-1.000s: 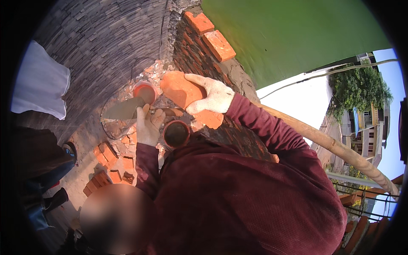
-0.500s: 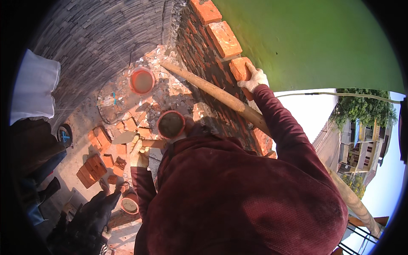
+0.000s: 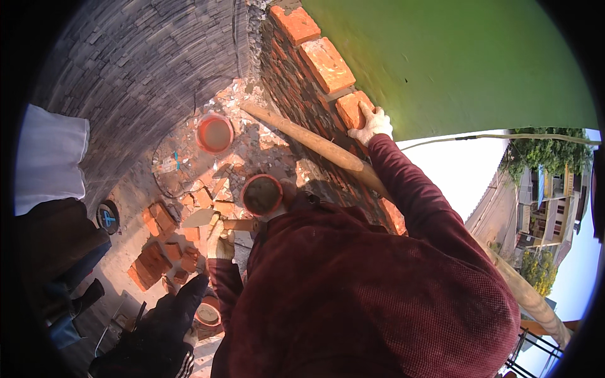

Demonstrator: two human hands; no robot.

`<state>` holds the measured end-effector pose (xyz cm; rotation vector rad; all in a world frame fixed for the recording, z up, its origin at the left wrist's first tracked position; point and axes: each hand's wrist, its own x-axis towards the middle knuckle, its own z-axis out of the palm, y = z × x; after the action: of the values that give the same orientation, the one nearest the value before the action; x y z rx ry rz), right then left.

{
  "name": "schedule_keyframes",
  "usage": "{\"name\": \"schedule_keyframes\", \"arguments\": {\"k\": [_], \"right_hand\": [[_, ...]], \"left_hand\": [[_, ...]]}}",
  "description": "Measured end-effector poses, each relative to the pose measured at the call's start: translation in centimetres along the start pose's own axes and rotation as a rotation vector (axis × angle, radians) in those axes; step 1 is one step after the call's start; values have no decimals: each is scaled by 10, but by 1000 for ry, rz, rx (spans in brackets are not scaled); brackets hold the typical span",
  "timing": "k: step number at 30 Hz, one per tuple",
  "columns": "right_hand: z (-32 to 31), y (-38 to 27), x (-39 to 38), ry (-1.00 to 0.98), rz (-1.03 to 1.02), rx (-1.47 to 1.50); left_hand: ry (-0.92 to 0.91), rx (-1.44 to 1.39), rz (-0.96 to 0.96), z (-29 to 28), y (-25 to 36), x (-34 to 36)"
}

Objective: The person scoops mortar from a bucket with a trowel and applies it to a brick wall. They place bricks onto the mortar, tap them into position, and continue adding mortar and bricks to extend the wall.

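Noted against one second ago: brick point(image 3: 350, 108) transferred from above the floor, near the trowel point(image 3: 200, 218), to the top of the wall point(image 3: 288, 79). Judged, for the work in hand, as carrying done and positioning under way; final seating not confirmed. Found now at the near end of a row, past the middle brick point(image 3: 326, 65) with a narrow gap between, and beside the green surface point(image 3: 454, 63). Long axis apparently along the wall, upper left to lower right; near end partly hidden by the right hand point(image 3: 376, 124). Gloved fingers there spread, resting on the brick; cannot tell how firm the hold. In the left hand point(image 3: 220, 241): trowel, with fingers curled around it; blade pointing left, wooden handle to the right, long axis roughly level across the view.
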<state>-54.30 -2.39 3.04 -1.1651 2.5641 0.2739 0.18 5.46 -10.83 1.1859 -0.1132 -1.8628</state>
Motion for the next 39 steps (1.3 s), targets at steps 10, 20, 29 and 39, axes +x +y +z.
{"name": "schedule_keyframes", "arguments": {"k": [10,20,29,39], "right_hand": [[2,-9,1,-37,36,-29],[33,-76,-128,1,-596,698],[-16,7,-290,-149,-420,632],[-2,217,-415,-125,416,641]], "left_hand": [[-15,36,-149,18,-3,8],[-283,294,-116,194,6,5],[-1005,748,-443,245,15,-55],[-534,667,-79,338,-57,41]]}}
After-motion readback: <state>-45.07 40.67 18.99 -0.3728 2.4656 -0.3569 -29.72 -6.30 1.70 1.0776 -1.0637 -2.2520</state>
